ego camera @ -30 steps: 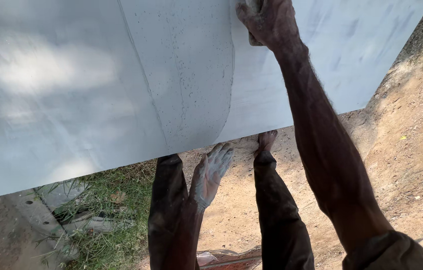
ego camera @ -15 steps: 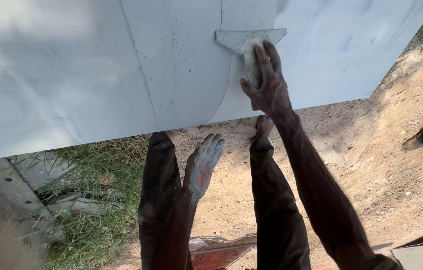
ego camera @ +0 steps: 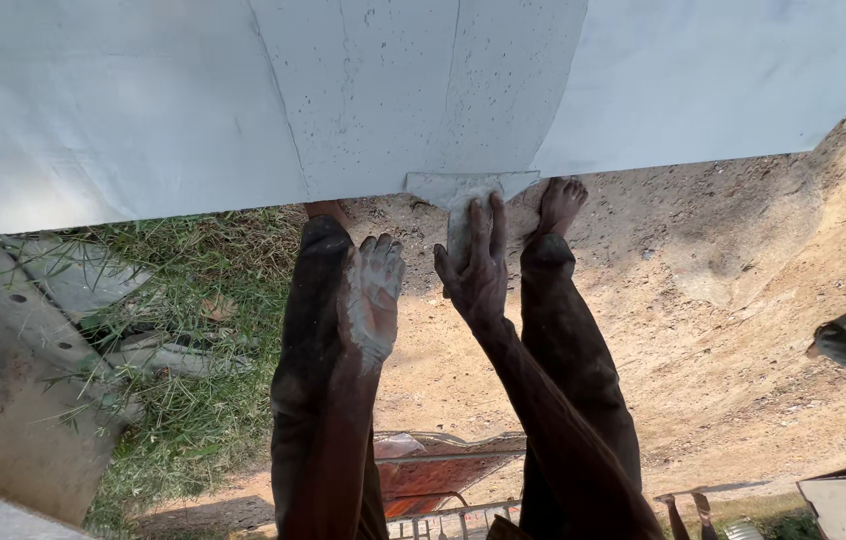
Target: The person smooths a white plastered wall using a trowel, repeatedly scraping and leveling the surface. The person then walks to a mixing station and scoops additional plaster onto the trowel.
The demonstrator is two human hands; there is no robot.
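**Trowel drawn down to the wall's lower edge**

Flat grey metal plastering trowel (ego camera: 468, 190), wide-bladed and smeared with pale paste, now sits at the bottom rim of the smooth grey-white plastered wall (ego camera: 373, 100), at 12 o'clock from the right hand. Half a second ago it lay higher on the plaster, and a second ago higher again; the stroke has run downward since then.

The right hand (ego camera: 475, 268) is closed on the trowel's handle, fingers stretched up along it toward the blade. The left hand (ego camera: 371, 295) holds nothing: fingers spread and relaxed, palm crusted with whitish dried plaster, hanging at 9 o'clock from the right hand, lower than before.

The wall surface is matte, pitted with tiny holes and crossed by faint curved lines. Beneath it stand two legs in dark dusty trousers (ego camera: 563, 340), with a bare foot (ego camera: 558, 205) on dry sandy brown ground (ego camera: 723, 330). Rough green grass (ego camera: 193, 300) and grey concrete slabs (ego camera: 13, 390) lie at 9 o'clock.
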